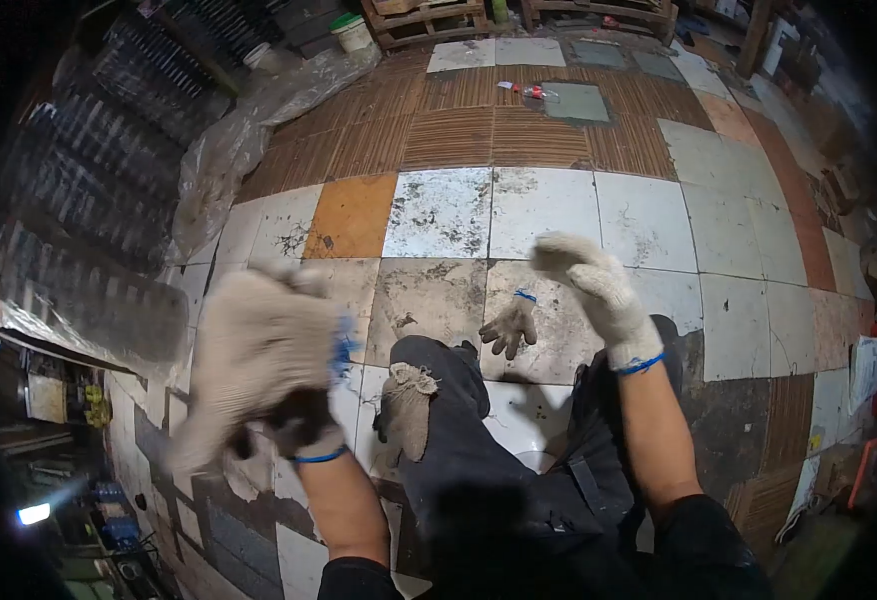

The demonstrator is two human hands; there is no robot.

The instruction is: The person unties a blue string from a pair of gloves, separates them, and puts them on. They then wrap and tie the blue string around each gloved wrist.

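Note:
My left hand (309, 425), in a dirty knit work glove with a blue cuff edge, is raised at the left. In front of it, smeared by motion, is a beige knit glove (259, 350) with blue at its edge; my left hand appears to hold it, its fingers hidden. My right hand (599, 290) wears a cleaner cream knit glove with a blue edge. It hovers over my knee, fingers curved and thumb apart, with nothing visible in it. Another soiled glove (511, 325) lies on the floor between my knees. A crumpled knit glove (408, 410) rests on my left thigh.
The floor is patchwork tile (544, 210) in white, orange and brown. Stacked, plastic-wrapped dark goods (89, 180) line the left side. A plastic bottle (537, 92) lies farther ahead. A bucket with a green rim (352, 33) and wooden pallets (429, 22) stand at the back.

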